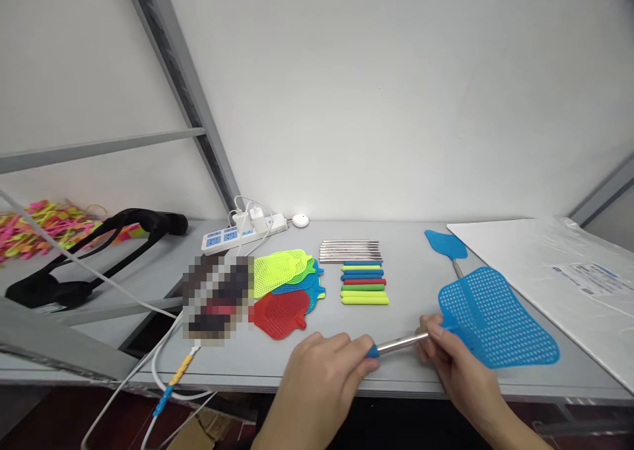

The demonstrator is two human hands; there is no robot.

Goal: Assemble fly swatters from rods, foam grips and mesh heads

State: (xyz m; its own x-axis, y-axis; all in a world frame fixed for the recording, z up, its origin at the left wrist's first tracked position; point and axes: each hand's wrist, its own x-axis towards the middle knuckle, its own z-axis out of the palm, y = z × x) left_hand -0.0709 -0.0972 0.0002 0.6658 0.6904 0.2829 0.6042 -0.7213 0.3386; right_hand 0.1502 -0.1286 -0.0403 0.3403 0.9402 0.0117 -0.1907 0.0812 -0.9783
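Observation:
Between my hands is a fly swatter with a blue mesh head (500, 321), a metal rod (402, 342) and a blue handle (372, 351). My left hand (327, 377) is closed around the handle, most of which it hides. The fingers of my right hand (453, 361) pinch the neck where rod and head meet. Behind that head lies another blue fly swatter (446, 244), its lower part hidden. Further left are several coloured handle tubes (364, 285), a row of metal rods (349, 251), and loose swatter heads in yellow (277, 271), blue and red (282, 314).
A white power strip (242, 233) with plugs and cables stands at the back left, beside a small white round object (300, 221). A black frame-like object (129, 238) and a colourful pile (49, 228) lie far left. Plastic-wrapped white sheeting (545, 271) covers the right side.

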